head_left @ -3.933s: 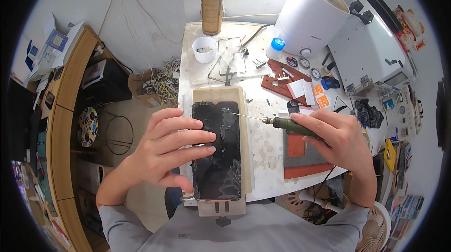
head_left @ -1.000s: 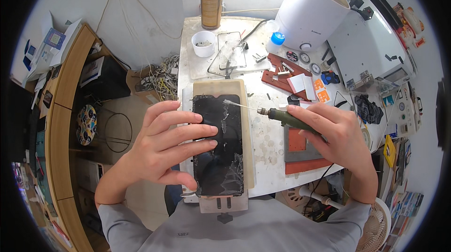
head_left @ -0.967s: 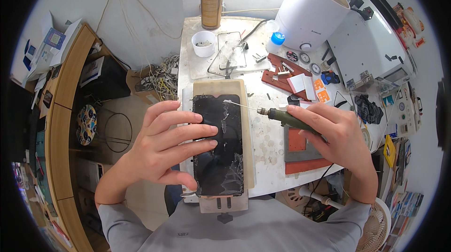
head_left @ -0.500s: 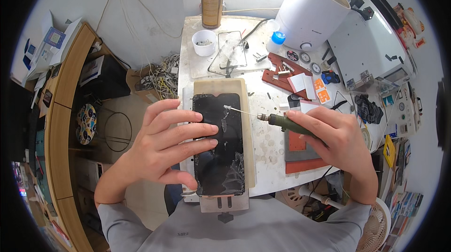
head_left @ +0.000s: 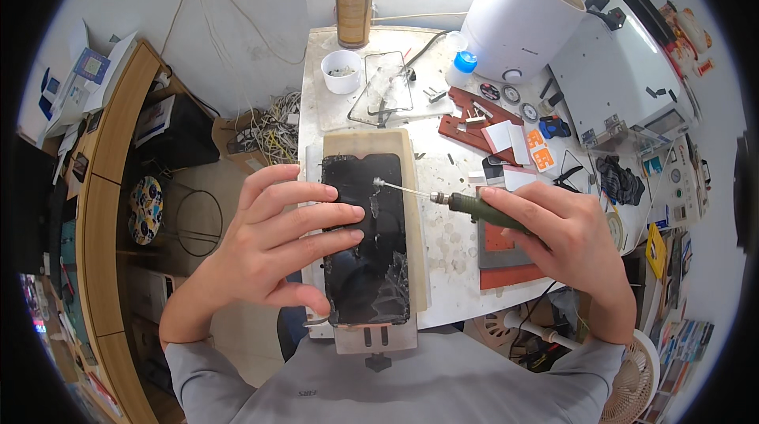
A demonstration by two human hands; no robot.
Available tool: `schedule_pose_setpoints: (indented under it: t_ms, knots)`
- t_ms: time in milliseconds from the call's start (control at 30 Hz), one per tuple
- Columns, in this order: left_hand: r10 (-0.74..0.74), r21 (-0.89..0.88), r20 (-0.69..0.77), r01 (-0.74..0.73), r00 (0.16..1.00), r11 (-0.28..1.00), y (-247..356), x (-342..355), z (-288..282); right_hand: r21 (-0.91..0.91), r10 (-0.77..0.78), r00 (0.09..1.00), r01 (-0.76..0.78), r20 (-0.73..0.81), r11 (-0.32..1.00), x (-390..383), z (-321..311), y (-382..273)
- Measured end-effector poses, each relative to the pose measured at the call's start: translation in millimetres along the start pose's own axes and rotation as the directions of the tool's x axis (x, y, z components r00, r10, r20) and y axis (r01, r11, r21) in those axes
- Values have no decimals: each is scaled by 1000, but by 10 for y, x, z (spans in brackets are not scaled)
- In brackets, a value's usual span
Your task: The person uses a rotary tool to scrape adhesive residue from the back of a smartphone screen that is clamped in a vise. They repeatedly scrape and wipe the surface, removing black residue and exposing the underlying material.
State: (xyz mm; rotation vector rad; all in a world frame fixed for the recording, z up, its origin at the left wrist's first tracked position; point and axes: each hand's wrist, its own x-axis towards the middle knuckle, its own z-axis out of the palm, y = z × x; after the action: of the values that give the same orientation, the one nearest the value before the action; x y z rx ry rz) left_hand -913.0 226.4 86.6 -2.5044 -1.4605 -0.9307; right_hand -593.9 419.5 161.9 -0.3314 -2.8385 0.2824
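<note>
A black phone screen [head_left: 365, 274] lies on a pale mat atop a metal holder [head_left: 378, 342]. Patches of whitish, wrinkled residue mark its surface, mostly toward the lower right. Across its left side rests my left hand [head_left: 273, 238], fingers spread with nothing in them. My right hand [head_left: 563, 226] is wrapped round a green pen-shaped rotary tool [head_left: 468, 205]. From its chuck a thin metal shaft runs left to the upper part of the screen, where a whitish clump [head_left: 378, 183] gathers at the tip.
Behind the holder stand a white tub [head_left: 341, 72] and a spray can [head_left: 354, 1]. A white rounded appliance [head_left: 518, 20] and a blue-capped bottle [head_left: 463, 66] are at the back. Red-brown trays [head_left: 474, 127] and small parts lie to the right. A fan [head_left: 636, 376] sits low at right.
The tool tip stays on the upper screen, and the clump at it looks slightly fuller. My left hand keeps its place; the whole scene shifts slightly left.
</note>
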Motion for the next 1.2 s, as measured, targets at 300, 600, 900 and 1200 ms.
schedule_pose_setpoints:
  t_ms: [300, 600, 900, 1200]
  knots:
    - [-25, -18, -37, 25, 999, 1000, 28, 72, 10, 156, 203, 979, -195, -33, 968, -150, 62, 11]
    - [-18, 31, -27, 19, 999, 999, 56, 253, -62, 438, 491, 868, -467, 65, 768, -567, 819, 147]
    - [-47, 38, 37, 45, 998, 998, 119, 335, -77, 588, 574, 801, -551, 170, 593, -492, 1336, 7]
    - [-43, 52, 31, 41, 999, 998, 124, 269, -79, 641, 628, 713, -646, 311, 415, -841, 1115, -86]
